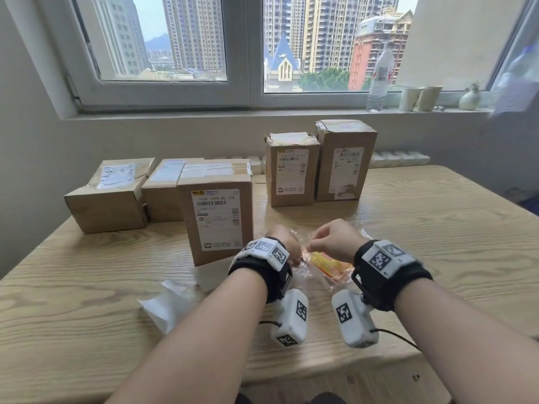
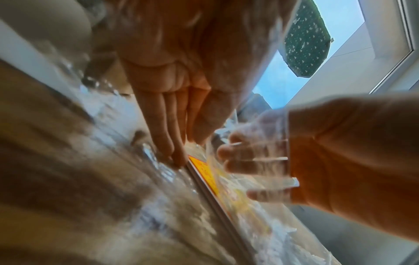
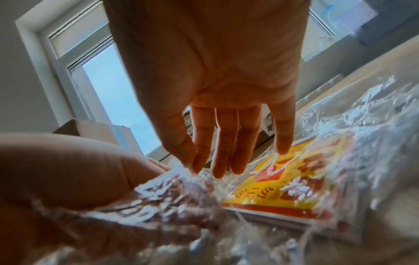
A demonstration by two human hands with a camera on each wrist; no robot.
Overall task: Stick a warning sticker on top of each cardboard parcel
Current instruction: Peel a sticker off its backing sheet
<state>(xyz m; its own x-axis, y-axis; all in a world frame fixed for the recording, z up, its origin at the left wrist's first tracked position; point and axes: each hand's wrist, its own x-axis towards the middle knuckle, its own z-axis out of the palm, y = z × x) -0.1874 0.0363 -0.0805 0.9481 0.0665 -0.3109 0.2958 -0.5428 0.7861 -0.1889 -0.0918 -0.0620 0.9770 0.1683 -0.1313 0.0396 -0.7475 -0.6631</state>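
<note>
Several cardboard parcels stand on the wooden table [image 1: 437, 228]: the nearest one [image 1: 217, 217] upright just left of my hands, two lower ones [image 1: 110, 196] [image 1: 163, 193] to the left, two tall ones [image 1: 291, 170] [image 1: 345, 161] at the back. Between my hands lies a crinkled clear plastic bag [image 1: 338, 279] [image 3: 374, 143] with a stack of yellow and red warning stickers [image 1: 326, 265] [image 2: 204, 172] [image 3: 283, 179] inside. My left hand [image 1: 296, 256] [image 2: 181, 159] pinches the bag's left edge. My right hand [image 1: 313, 246] [image 3: 192, 167] pinches the plastic between thumb and forefinger, other fingers straight.
A crumpled white sheet [image 1: 169, 304] lies on the table near my left forearm. On the windowsill at the back right stand a clear bottle [image 1: 379, 80], two paper cups [image 1: 420, 97] and a small vase [image 1: 469, 97]. The wall runs along the table's left side.
</note>
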